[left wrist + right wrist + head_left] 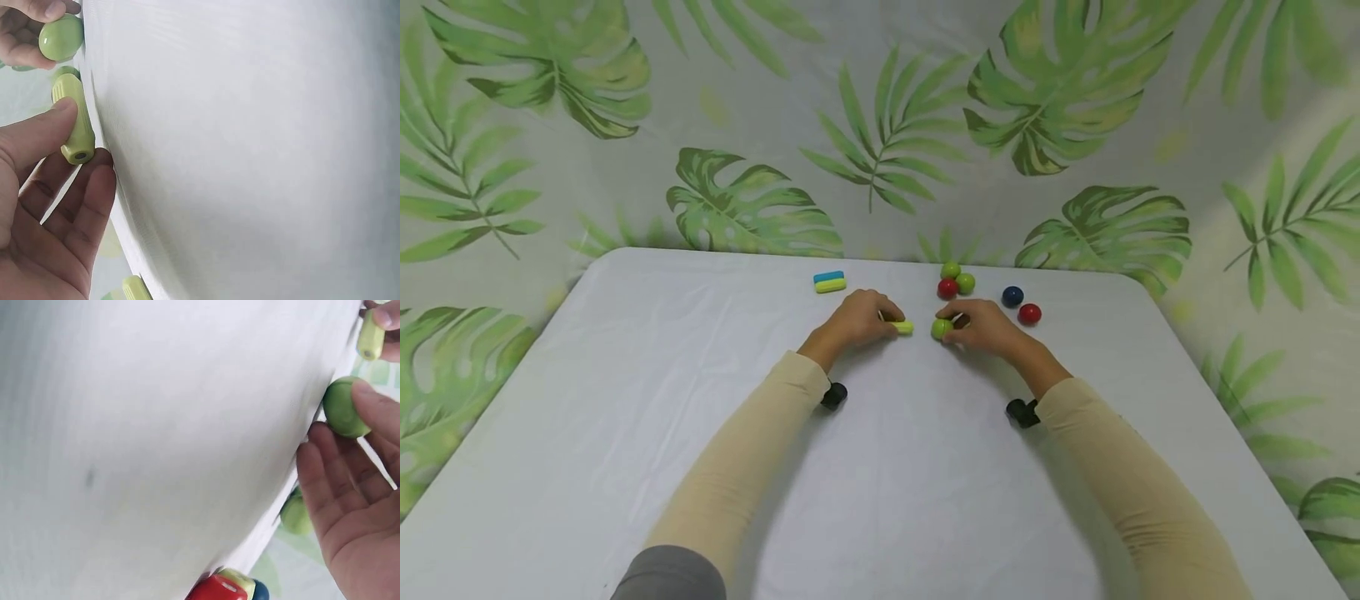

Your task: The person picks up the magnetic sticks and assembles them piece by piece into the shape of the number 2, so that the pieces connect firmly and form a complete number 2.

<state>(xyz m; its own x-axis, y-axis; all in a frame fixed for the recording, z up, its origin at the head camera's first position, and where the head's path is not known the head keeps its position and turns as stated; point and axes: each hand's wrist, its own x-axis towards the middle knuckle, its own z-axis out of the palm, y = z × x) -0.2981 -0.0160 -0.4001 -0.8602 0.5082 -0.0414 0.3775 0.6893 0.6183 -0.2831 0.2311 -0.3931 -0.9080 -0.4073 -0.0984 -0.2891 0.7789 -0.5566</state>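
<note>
My left hand (863, 318) pinches a yellow-green magnetic rod (902, 327) between thumb and fingers, low over the white table. In the left wrist view the rod (79, 119) has ridged sides and a dark round spot in its end. Just to the right, my right hand (981, 325) holds a green ball (941, 329) with thumb and fingertips. That ball (344, 407) looks smooth and glossy in the right wrist view. A small gap separates rod and ball.
Behind the left hand lie a blue rod (828, 276) and a yellow-green rod (831, 286) side by side. Beyond the right hand are two green balls (951, 270) and a red ball (947, 288). A blue ball (1012, 297) and another red ball (1029, 314) sit farther right.
</note>
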